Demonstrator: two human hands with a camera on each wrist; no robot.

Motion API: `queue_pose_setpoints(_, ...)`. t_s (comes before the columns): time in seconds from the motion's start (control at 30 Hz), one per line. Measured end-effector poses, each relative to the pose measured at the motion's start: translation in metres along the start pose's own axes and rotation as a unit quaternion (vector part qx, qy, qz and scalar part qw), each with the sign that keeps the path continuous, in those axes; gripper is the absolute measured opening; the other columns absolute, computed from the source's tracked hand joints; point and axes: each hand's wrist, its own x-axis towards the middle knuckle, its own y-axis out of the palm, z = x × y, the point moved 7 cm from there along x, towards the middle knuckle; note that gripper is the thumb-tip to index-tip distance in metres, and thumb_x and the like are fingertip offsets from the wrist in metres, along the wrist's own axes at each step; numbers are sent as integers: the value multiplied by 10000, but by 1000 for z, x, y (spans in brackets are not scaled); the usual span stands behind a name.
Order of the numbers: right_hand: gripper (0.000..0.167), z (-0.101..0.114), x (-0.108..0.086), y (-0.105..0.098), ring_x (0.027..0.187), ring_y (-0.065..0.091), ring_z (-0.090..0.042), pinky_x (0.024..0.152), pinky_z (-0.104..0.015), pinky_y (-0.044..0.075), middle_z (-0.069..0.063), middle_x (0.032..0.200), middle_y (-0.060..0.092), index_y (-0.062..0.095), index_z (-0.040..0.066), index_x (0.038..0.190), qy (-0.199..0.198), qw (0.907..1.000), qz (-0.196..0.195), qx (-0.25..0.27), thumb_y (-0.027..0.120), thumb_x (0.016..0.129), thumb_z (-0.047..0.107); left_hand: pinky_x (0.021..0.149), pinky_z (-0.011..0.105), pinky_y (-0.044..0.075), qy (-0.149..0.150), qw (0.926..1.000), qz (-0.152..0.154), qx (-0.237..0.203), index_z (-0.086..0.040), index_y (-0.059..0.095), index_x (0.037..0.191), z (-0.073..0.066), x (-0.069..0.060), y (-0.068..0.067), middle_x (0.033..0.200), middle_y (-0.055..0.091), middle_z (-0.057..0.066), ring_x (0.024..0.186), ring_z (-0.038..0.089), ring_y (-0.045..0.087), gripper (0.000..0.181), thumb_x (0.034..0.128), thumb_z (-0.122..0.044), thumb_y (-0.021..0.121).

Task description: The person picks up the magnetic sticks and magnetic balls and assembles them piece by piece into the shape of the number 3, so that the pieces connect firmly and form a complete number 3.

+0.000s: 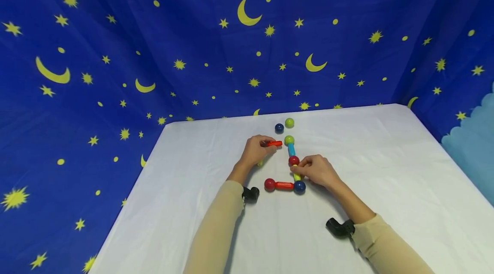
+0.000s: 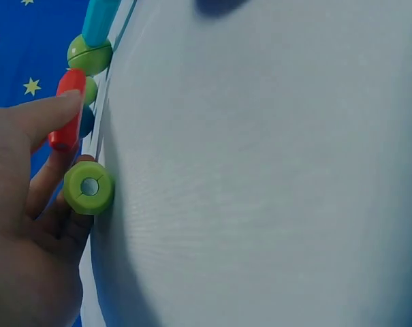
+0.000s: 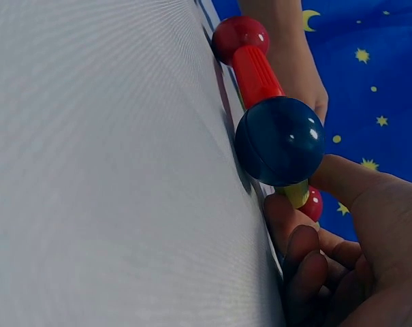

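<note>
My left hand pinches a red magnetic rod between thumb and fingers. Its lower fingers also hold a yellow-green rod, whose round end faces the left wrist camera. A joined chain lies on the table: red ball, red rod, dark blue ball, yellow rod, second red ball, light blue rod and green ball. Around the chain's yellow rod, the thumb and fingers of my right hand pinch. The left hand's red rod points toward the chain's green ball, apart from it.
Beyond the chain, a loose dark blue ball and a loose green ball lie side by side. A white cloth covers the table. Blue curtains with yellow stars and moons hang behind and at the sides.
</note>
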Motion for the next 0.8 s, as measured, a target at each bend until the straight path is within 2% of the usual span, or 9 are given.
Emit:
queue_pose_setpoints(0.13, 441, 2, 0, -1, 560, 543, -160, 521, -261, 441, -6, 687, 633, 694, 132, 868, -37, 10000, -10, 14, 717, 737, 552, 789, 270, 493, -77, 9998, -146, 97, -266, 719, 1043, -2, 5, -5, 1020, 653, -58, 890, 118, 574, 252, 794, -291, 752)
queue_pose_setpoints(0.33, 428, 3, -1, -2, 553, 543, -159, 515, -264, 435, -8, 684, 633, 693, 127, 872, -60, 10000, -13, 25, 720, 743, 534, 818, 275, 500, -31, 9999, -76, 74, -254, 723, 1041, -4, 10, -1, 1008, 653, -55, 904, 105, 579, 243, 799, -254, 750)
queue_pose_setpoints(0.8, 447, 0, -1, 0, 552, 542, -159, 515, -262, 441, -4, 685, 630, 691, 131, 878, -50, 10000, 4, -9, 715, 738, 554, 830, 283, 510, -224, 9995, -218, -69, -241, 728, 1023, -2, 12, 1, 997, 699, -51, 898, 108, 624, 222, 802, -227, 749)
